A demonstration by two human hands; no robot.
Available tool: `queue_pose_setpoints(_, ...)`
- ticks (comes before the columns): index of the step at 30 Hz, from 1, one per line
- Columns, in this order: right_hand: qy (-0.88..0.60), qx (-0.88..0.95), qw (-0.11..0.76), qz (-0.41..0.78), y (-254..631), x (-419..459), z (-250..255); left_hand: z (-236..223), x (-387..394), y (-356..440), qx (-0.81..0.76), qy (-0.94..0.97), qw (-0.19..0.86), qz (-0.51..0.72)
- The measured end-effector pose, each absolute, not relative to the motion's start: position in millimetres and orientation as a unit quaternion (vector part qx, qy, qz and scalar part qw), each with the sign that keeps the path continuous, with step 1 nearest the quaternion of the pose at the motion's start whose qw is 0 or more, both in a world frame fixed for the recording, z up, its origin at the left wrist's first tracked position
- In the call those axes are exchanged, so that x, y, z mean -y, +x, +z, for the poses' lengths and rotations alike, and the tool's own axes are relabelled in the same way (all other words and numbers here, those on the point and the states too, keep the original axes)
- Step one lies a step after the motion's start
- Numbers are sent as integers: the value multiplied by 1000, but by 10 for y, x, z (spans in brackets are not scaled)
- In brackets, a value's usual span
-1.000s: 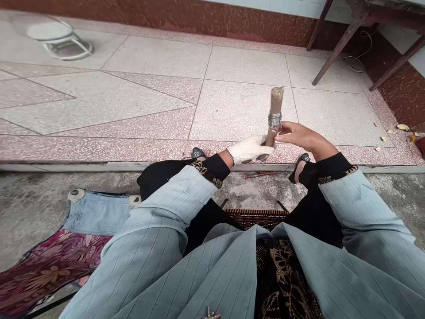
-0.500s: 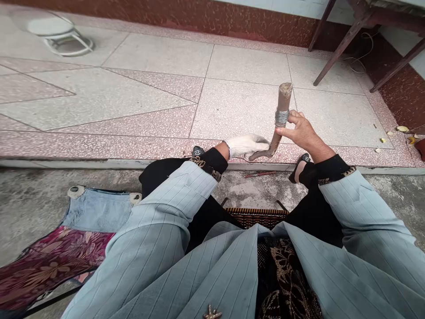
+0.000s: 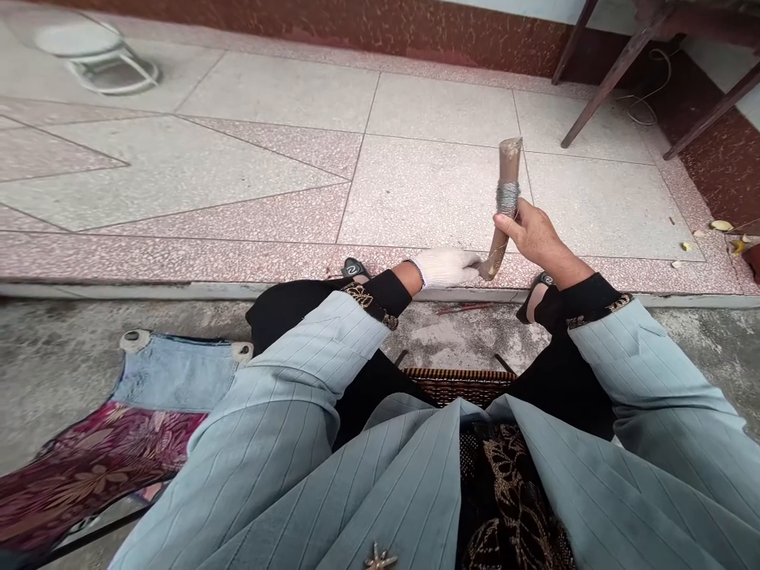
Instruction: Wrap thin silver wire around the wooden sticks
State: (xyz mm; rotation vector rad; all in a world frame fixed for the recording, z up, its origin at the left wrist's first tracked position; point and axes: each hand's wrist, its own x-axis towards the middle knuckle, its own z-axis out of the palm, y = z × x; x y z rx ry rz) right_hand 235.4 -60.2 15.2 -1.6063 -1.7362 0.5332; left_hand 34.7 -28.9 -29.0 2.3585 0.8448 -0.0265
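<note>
Tiled floor (image 3: 267, 162), left hand (image 3: 446, 267) closed on stick (image 3: 497, 249), right hand (image 3: 538, 236) now clasping more fully

Pale blue pinstripes over black are what I make out of the wearer from my end.
The jacket (image 3: 285, 396) fills the lower frame, with a star-shaped brooch (image 3: 380, 559) at bottom centre and a black, gold-patterned top (image 3: 504, 467) between the lapels; I see black cuffs (image 3: 387, 291) with gold trim at mid-frame, a white glove (image 3: 436, 266) on the left hand (image 3: 448, 267), the right hand (image 3: 534, 235) bare, black trousers (image 3: 380, 396) and dark shoes (image 3: 354, 267), their buckle-like ornaments pale.
</note>
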Motion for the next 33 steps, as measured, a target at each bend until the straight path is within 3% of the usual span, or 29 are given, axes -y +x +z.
queue_pose_setpoints(5, -603, 653, 411, 204, 2483, 605, 229, -306, 198, 266, -404, 797, 446, 53)
queue_pose_setpoints(12, -620, 586, 502, 143, 2659, 510, 221, -263, 176, 185, -382, 748, 538, 73)
queue_pose_setpoints(15, -624, 587, 502, 115, 2708, 486, 182, -357, 141, 213, -464, 701, 528, 123)
queue_pose_setpoints(18, -625, 593, 494, 117, 2720, 479, 152, -469, 118, 230, -488, 591, 610, 203)
queue_pose_setpoints(24, -601, 530, 564, 199, 2696, 504, 279, -438, 182, 186, -343, 458, 757, 316)
queue_pose_setpoints(28, -570, 465, 616, 281, 2764, 522, 404, -248, 284, 154, -326, 462, 765, 308)
queue_pose_setpoints(33, -589, 440, 584, 345, 2944, 490, 378, -171, 357, 117, -268, 434, 782, 358)
